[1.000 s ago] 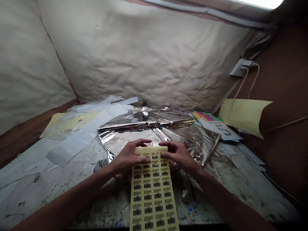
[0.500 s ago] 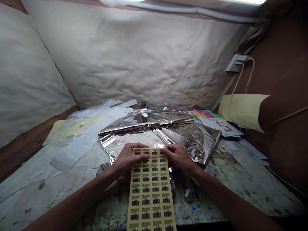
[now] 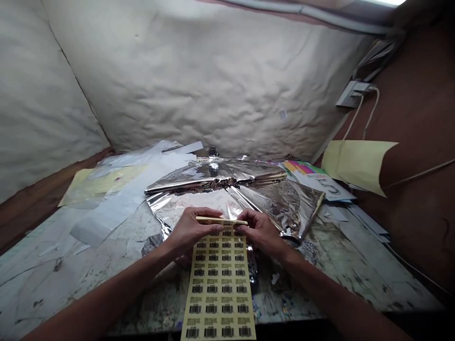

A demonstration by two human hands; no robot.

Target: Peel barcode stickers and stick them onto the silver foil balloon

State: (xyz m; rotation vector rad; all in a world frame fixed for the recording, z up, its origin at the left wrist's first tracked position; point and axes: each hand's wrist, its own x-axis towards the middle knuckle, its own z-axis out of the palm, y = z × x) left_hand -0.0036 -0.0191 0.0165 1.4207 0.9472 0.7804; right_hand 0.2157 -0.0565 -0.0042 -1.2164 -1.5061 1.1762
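Observation:
A long yellow sheet of barcode stickers [image 3: 219, 284] hangs down toward me from both hands, printed with rows of small labels. My left hand [image 3: 194, 227] pinches its upper left edge, thumb lying over the front. At the upper right corner, my right hand [image 3: 258, 229] grips the sheet between thumb and fingers. The top strip of the sheet is bent over toward me. Just behind the hands lie folded silver foil sheets [image 3: 263, 199], shiny and creased, on the table.
Clear plastic and white paper [image 3: 110, 208] cover the table's left side. Printed cards [image 3: 320, 182] lie at the back right, near a yellow paper [image 3: 355, 161] hung on cords. A wall socket [image 3: 355, 92] is above. The stained worktable [image 3: 117, 279] has small scraps near its front edge.
The top edge of the sticker sheet, flat before, is now bent over toward me. Both hands stay on it, and the view has shifted slightly.

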